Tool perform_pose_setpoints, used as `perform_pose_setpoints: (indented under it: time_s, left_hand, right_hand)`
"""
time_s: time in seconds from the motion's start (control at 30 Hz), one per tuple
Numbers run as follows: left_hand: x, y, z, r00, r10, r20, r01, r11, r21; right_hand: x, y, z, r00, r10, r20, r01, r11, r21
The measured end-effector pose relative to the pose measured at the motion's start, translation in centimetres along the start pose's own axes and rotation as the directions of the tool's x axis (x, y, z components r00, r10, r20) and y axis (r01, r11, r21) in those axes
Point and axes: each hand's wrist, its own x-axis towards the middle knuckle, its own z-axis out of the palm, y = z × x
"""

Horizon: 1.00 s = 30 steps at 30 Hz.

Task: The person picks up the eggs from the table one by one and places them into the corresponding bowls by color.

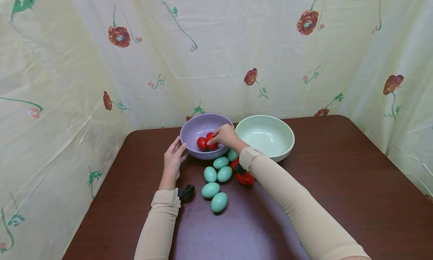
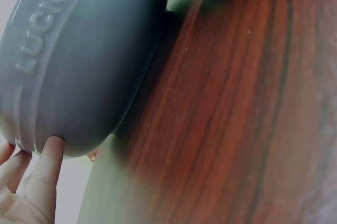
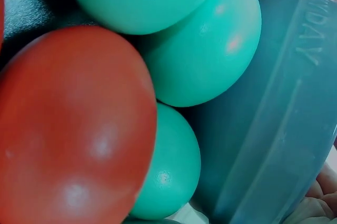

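The purple bowl stands near the table's back edge with red eggs inside. My left hand is at its left side, fingers and thumb touching the outer wall by the rim. In the left wrist view, extended fingers lie against that wall, which has raised lettering. My right hand reaches over the right rim and pinches a red egg low in the bowl. Another red egg sits beside it, and a third just behind, partly covered by my fingers.
A pale green bowl stands right of the purple one. Several turquoise eggs lie on the table in front of the bowls. Red eggs lie there too, partly under my right forearm. A floral curtain hangs behind the table.
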Motion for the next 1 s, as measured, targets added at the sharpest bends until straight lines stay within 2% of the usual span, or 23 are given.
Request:
perform_pose_setpoints:
  time_s: [0.43,0.73,0.87,1.0]
  left_hand:
    - [0.09,-0.03,0.05,1.000,0.000,-0.008,0.000,1.000,-0.006]
    - [0.07,0.04,-0.08,1.000,0.006,-0.003,-0.006,1.000,-0.001]
    - [-0.02,0.08,-0.07,1.000,-0.002,0.003,0.002,1.000,0.005]
    - [-0.06,0.12,-0.04,1.000,0.000,0.003,0.000,1.000,-0.004]
  right_hand:
    - [-0.02,-0.36,0.13,1.000,-0.004,0.001,0.004,0.999,-0.051]
    - [-0.04,-0.33,0.22,1.000,-0.018,-0.007,0.018,0.999,-0.043]
    - [-0.39,-0.11,0.07,1.000,-0.027,-0.006,0.027,0.998,0.050]
    - [-0.88,-0.01,-0.24,1.000,-0.021,0.005,0.020,0.984,0.179]
